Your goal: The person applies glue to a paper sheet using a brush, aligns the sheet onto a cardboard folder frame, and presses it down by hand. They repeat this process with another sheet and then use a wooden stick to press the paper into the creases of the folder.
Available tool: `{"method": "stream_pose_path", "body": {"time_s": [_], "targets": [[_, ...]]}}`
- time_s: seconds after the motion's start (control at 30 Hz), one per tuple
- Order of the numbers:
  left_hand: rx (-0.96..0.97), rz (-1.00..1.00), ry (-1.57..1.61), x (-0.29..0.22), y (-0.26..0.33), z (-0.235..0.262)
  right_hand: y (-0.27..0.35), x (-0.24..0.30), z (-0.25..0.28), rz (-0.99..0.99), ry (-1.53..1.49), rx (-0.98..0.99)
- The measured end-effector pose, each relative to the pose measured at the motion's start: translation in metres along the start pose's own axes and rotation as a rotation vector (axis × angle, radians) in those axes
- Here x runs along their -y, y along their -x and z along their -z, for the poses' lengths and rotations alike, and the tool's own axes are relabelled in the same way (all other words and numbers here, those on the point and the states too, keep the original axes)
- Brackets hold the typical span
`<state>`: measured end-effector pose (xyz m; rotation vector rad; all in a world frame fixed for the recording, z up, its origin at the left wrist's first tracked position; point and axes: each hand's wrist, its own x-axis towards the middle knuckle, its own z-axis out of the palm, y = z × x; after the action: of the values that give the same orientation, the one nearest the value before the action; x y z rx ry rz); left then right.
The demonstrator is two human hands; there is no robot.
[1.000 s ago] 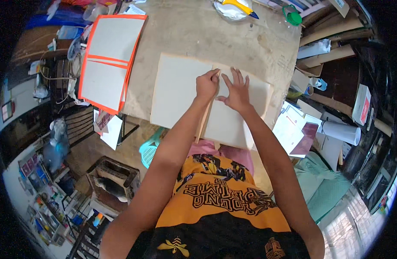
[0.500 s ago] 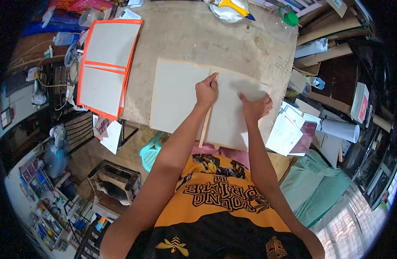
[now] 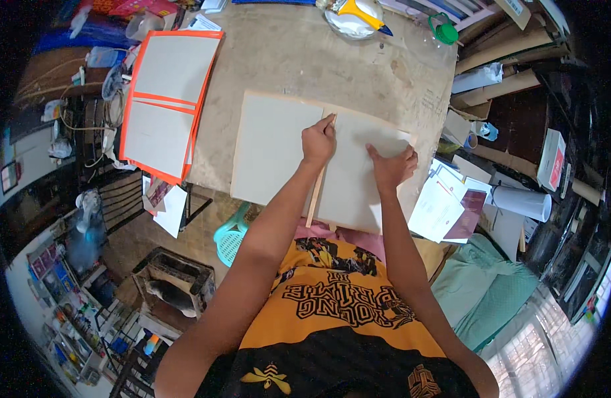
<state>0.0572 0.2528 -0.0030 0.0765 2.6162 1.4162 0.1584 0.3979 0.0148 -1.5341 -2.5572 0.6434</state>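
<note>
Two pale grey boards lie side by side near the table's front edge, the left board (image 3: 271,149) and the right board (image 3: 358,132), with a thin peach-coloured border showing along their far edges. A narrow wooden strip (image 3: 314,199) runs along the gap between them. My left hand (image 3: 317,140) is closed on its upper part, thumb and fingers near the far end, pressing it down. On the right board rests my right hand (image 3: 393,166), thumb stretched out to the left and fingers bent over by the board's right edge. Its fingertips are partly hidden.
Orange-bordered boards (image 3: 160,138) are stacked at the table's left. At the back stand a tub (image 3: 348,28) of white paste with a yellow-handled brush (image 3: 364,12) and a green-capped clear bottle (image 3: 445,30). Papers (image 3: 438,209) lie right. A turquoise basket (image 3: 229,244) sits below left.
Both hands keep nearly the same places on the strip and board. The whole view has shifted very slightly.
</note>
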Motion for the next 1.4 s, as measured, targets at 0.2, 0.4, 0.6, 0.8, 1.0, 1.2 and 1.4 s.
{"method": "stream_pose_path", "body": {"time_s": [0.2, 0.4, 0.6, 0.8, 1.0, 1.2, 1.4], "targets": [[-0.005, -0.012, -0.021, -0.001, -0.001, 0.002, 0.005, 0.006, 0.0, 0.058, 0.044, 0.006], [0.017, 0.029, 0.008, 0.0, -0.005, 0.003, 0.014, 0.033, -0.015, 0.946, 0.23, 0.208], [0.085, 0.05, -0.072, -0.004, -0.025, 0.017, 0.013, 0.048, -0.019, 1.01, 0.175, 0.335], [0.16, 0.182, 0.21, -0.014, -0.012, 0.051, 0.013, 0.05, -0.023, 1.022, 0.25, 0.342], [0.185, 0.107, -0.102, 0.011, 0.114, 0.098, 0.031, 0.033, -0.034, 1.086, 0.343, 0.435], [0.102, 0.195, -0.018, 0.058, 0.218, 0.095, 0.085, 0.018, -0.018, 1.313, 0.447, 0.534], [0.107, 0.25, -0.101, 0.067, 0.226, 0.089, 0.087, 0.008, -0.02, 1.342, 0.355, 0.51]]}}
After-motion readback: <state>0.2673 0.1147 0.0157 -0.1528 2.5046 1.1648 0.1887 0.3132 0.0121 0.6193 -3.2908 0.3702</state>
